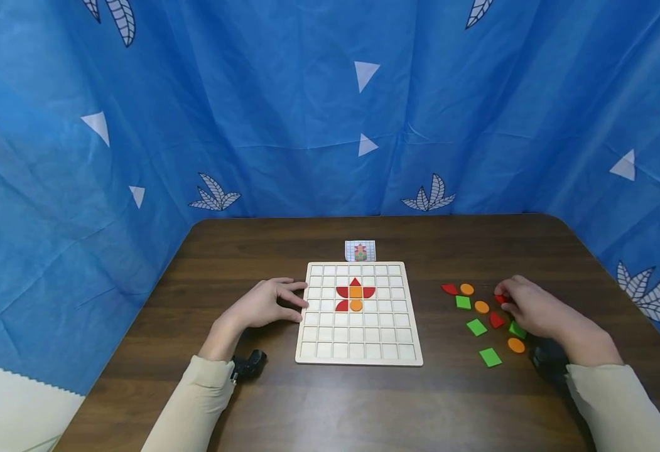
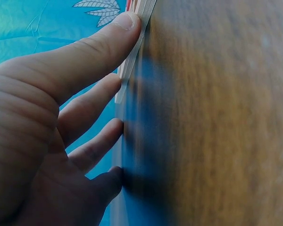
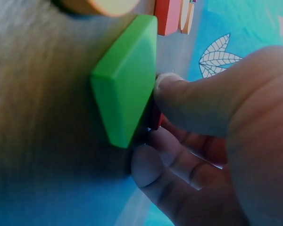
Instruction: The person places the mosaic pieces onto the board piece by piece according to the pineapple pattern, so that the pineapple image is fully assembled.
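Note:
A white grid board (image 1: 363, 363) lies mid-table, with several red and orange pieces forming a figure in its upper cells. At its left side, my left hand (image 1: 267, 304) touches the rim with extended fingers and thumb; the left wrist view has the thumb (image 2: 96, 54) against the board's edge. Off to the right, my right hand (image 1: 535, 309) pinches a red piece (image 1: 500, 299) between thumb and fingers, low over the table. Most of that red piece (image 3: 155, 117) is hidden by the fingers. Right beside it is a green square block (image 3: 125, 82).
Loose pieces lie right of the board: green squares (image 1: 490, 358), orange discs (image 1: 516, 345) and red pieces (image 1: 496, 320). A small printed pattern card (image 1: 352, 250) sits behind the board. A blue patterned cloth (image 1: 307, 113) hangs beyond the brown table (image 1: 330, 408).

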The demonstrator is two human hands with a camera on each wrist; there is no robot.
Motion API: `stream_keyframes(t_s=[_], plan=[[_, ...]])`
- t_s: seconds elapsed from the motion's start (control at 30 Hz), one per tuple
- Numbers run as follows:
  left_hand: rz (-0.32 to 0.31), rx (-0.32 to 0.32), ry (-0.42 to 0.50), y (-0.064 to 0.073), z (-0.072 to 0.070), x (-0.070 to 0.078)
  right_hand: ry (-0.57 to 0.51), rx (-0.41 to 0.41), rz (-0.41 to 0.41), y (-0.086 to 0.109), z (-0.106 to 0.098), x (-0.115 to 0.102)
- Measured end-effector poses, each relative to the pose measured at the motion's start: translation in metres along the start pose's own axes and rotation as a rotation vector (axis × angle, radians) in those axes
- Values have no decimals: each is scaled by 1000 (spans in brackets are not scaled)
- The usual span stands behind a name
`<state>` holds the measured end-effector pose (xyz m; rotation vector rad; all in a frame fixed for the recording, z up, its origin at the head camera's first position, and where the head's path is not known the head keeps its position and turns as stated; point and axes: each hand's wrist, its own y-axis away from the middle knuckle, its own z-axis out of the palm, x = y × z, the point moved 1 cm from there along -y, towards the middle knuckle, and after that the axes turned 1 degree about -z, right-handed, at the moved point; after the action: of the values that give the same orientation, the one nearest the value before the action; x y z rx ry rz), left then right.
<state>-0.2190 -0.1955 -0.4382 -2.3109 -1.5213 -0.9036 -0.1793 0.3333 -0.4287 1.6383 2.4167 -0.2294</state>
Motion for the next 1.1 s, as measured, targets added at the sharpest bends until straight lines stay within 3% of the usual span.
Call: stream_keyframes(t_s=[0.23, 0.67, 1.1], plan=[[2, -4, 4, 0, 1, -1, -10, -2, -11, 1, 1, 1], [1, 5, -9, 0, 0, -4, -65, -49, 112, -6, -4, 3], [-2, 2, 10, -2, 1, -1, -121, 3, 176, -5, -8, 7]])
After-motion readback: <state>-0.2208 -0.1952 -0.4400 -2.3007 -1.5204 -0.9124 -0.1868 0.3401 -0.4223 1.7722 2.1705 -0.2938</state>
